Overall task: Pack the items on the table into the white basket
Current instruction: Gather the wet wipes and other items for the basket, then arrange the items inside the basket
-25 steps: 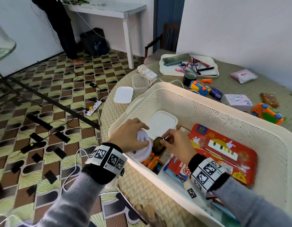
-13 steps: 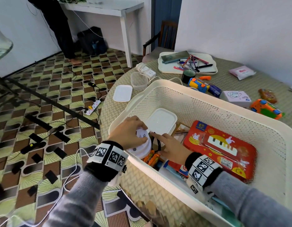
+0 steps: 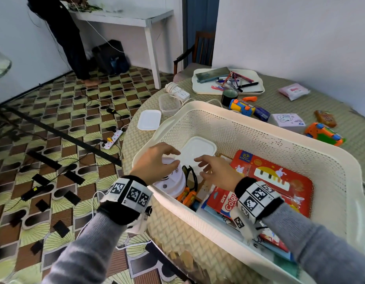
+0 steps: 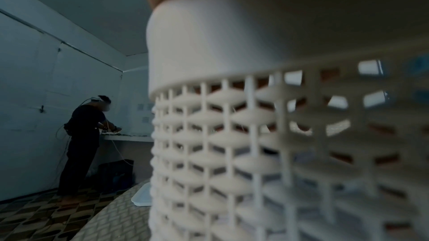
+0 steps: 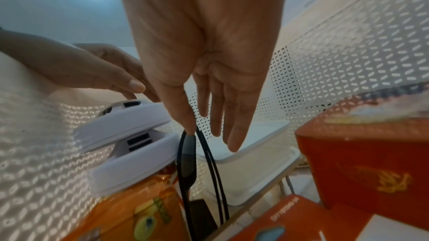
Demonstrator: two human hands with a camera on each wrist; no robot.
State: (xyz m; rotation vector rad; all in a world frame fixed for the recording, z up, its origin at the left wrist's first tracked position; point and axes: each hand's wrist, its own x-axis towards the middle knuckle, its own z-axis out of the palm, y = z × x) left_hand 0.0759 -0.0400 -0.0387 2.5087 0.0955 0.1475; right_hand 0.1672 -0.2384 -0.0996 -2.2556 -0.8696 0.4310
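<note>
The white basket (image 3: 259, 128) stands on the round table. In its near left corner a white round device (image 3: 173, 183) (image 5: 125, 122) lies tilted, with black glasses (image 3: 190, 177) (image 5: 188, 156) standing on edge beside it. My left hand (image 3: 173, 157) (image 5: 130, 87) hovers over the device, its straight fingers touching the top. My right hand (image 3: 204, 165) (image 5: 209, 134) is spread above the glasses, one fingertip on their frame, gripping nothing. The left wrist view shows only the basket's outer wall (image 4: 232, 134).
In the basket: a lidded white container (image 3: 198, 150), a red toy box (image 3: 271, 175), orange packets (image 3: 186, 197). On the table: a pen tray (image 3: 257, 87), tape roll (image 3: 229, 97), toy camera (image 3: 242, 107), tissue pack (image 3: 288, 121), orange toy (image 3: 323, 134), clear tub (image 3: 169, 103), white lid (image 3: 149, 119). A person (image 3: 69, 37) stands far left.
My right hand let go of the black glasses after pushing them down beside the round device. Both hands have lifted a little and their fingers have straightened.
</note>
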